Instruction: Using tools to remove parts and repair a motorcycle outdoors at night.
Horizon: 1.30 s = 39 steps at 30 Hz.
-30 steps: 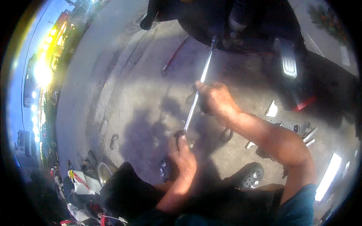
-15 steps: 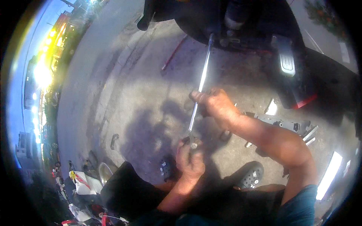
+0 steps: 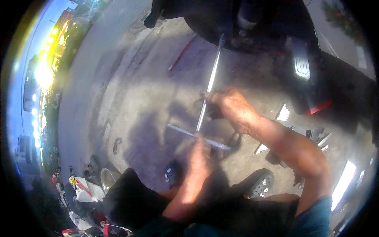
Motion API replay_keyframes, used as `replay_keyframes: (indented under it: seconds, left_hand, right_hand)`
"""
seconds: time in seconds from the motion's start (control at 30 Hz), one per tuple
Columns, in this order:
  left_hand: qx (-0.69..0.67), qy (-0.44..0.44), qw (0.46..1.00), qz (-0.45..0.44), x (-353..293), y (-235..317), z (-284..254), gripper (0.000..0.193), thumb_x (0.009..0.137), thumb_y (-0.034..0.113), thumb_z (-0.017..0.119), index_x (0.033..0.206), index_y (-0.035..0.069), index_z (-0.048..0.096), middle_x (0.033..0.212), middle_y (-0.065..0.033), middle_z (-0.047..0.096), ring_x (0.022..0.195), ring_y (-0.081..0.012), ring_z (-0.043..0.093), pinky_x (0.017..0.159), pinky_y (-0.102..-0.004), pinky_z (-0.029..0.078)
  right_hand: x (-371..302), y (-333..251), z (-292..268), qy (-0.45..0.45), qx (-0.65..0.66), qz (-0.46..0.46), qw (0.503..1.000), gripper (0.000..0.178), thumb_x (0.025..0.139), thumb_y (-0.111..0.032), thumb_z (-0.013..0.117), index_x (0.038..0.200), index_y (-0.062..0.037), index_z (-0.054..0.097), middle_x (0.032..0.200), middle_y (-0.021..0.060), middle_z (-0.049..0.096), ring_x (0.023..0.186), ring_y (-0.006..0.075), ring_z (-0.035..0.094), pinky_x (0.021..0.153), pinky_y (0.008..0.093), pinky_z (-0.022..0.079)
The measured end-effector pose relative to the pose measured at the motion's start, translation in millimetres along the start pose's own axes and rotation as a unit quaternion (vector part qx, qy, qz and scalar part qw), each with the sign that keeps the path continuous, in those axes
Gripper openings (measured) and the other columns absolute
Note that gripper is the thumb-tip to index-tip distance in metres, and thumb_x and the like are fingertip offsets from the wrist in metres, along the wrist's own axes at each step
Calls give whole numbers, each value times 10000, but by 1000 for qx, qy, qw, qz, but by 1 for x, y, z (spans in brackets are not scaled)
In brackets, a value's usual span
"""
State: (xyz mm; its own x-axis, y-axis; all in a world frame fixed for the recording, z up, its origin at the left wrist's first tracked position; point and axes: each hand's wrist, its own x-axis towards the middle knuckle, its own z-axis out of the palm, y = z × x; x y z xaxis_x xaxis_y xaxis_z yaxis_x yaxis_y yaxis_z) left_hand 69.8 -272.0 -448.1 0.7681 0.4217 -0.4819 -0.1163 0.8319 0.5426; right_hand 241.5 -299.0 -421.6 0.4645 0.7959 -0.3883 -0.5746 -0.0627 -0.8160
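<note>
A long silver T-handle socket wrench (image 3: 212, 79) slants across the middle of the view. Its far end meets the underside of a dark vehicle (image 3: 256, 23), probably a motorbike or scooter; the fastener there is too dark to make out. My right hand (image 3: 235, 108) wraps its thumb and fingers around the shaft about midway. At the near end my left hand (image 3: 199, 158) has its fingers on the joint of shaft and crossbar, and the crossbar (image 3: 181, 131) sticks out on both sides of it. Part of the left fingers is hidden or blurred.
A thin red rod (image 3: 182, 53) lies on the concrete toward the far left. Loose brackets and metal parts (image 3: 300, 130) lie right of my right forearm. A ribbed metal pedal (image 3: 301, 67) hangs from the vehicle. White and red panels (image 3: 87, 190) are at lower left, near my knee.
The crossbar has turned from nearly end-on to lying broadly across. My left hand has shifted from around the handle to its middle joint. The right hand keeps its place on the shaft.
</note>
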Motion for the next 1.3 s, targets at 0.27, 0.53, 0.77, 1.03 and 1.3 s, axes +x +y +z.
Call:
replay_keyframes:
  seconds: [0.27, 0.53, 0.77, 1.03, 1.3]
  left_hand:
    - [526, -88, 658, 531, -12, 30, 24, 490, 749, 275, 613, 1108, -42, 513, 1105, -185, 509, 1030, -339, 478, 872, -422, 402]
    - [587, 115, 718, 356, 3, 7, -15, 223, 832, 240, 598, 796, 36, 682, 631, -80, 599, 725, -246, 589, 722, -363, 451]
    - [-211, -147, 966, 21, -14, 15, 19, 510, 897, 449, 336, 868, 14, 599, 704, -124, 560, 533, -245, 513, 473, -393, 410]
    - [598, 28, 545, 587, -5, 39, 22, 413, 809, 255, 573, 1050, -79, 536, 943, -167, 578, 761, -311, 573, 730, -354, 470]
    - [116, 130, 958, 227, 22, 30, 8, 452, 812, 191, 617, 1161, -40, 449, 890, -151, 586, 736, -220, 588, 647, -350, 481]
  right_hand:
    - [5, 0, -5, 61, -79, -19, 995, 288, 793, -253, 664, 822, 25, 594, 637, 66, 554, 575, 135, 509, 546, 299, 431]
    - [6, -12, 3, 55, -106, -45, 992, 361, 735, -326, 729, 767, -9, 559, 540, 14, 478, 428, 86, 425, 400, 248, 379]
    - [7, -19, 12, 0, 123, 40, 992, 262, 809, -260, 655, 826, -5, 594, 594, 26, 523, 453, 78, 433, 399, 240, 326]
    - [15, -11, 1, 24, -59, 5, 998, 355, 760, -282, 708, 798, 44, 572, 569, 45, 501, 443, 103, 471, 360, 254, 366]
    - [8, -25, 20, 142, -214, -1, 967, 474, 786, -432, 650, 788, 34, 566, 616, 67, 510, 511, 146, 506, 403, 292, 400]
